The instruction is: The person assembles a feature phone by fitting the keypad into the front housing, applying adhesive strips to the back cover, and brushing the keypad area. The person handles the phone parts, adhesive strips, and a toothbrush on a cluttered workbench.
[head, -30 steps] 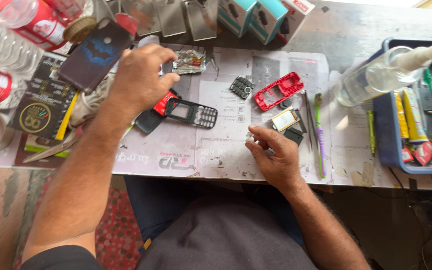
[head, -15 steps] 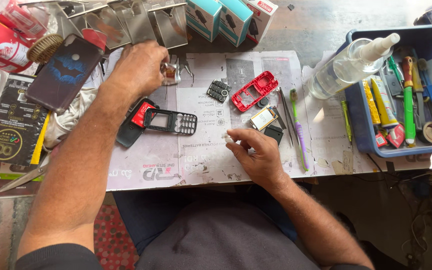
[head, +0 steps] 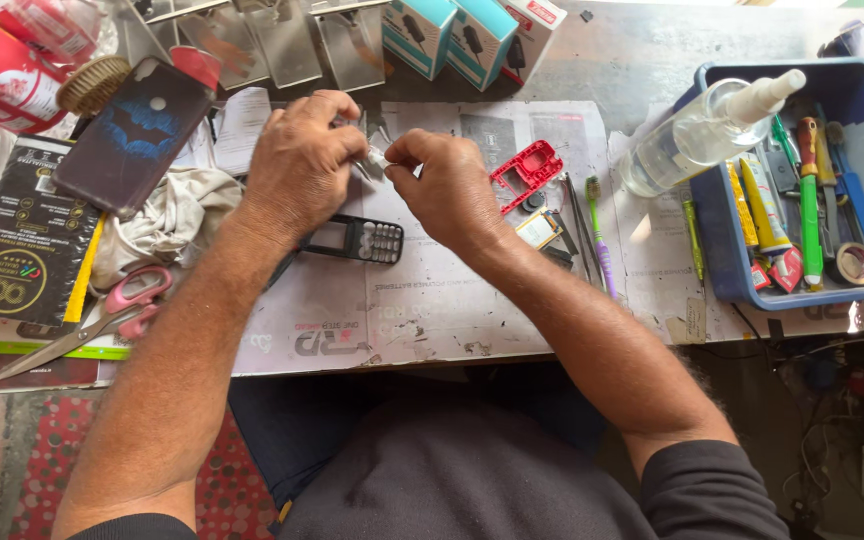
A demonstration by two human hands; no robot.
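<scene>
Between my two hands, above the paper-covered tabletop [head: 432,320], sits a small pale part [head: 377,158], too small to tell what it is, though it looks like a bit of white plastic. My left hand [head: 297,165] pinches it with a narrow grip from one side, and my right hand [head: 447,185] meets it fingertip to fingertip from the other, also closed tight on it. Just below my hands lies a black phone front frame with a grey keypad [head: 357,240]. Right of my right hand rests a red plastic phone housing [head: 525,170], with a purple-handled toothbrush [head: 597,235] beside it. Further right stands a blue plastic tray of tools [head: 752,290], a clear spray bottle [head: 702,135] leaning on its rim. To my left lie pink-handled scissors [head: 102,315].
</scene>
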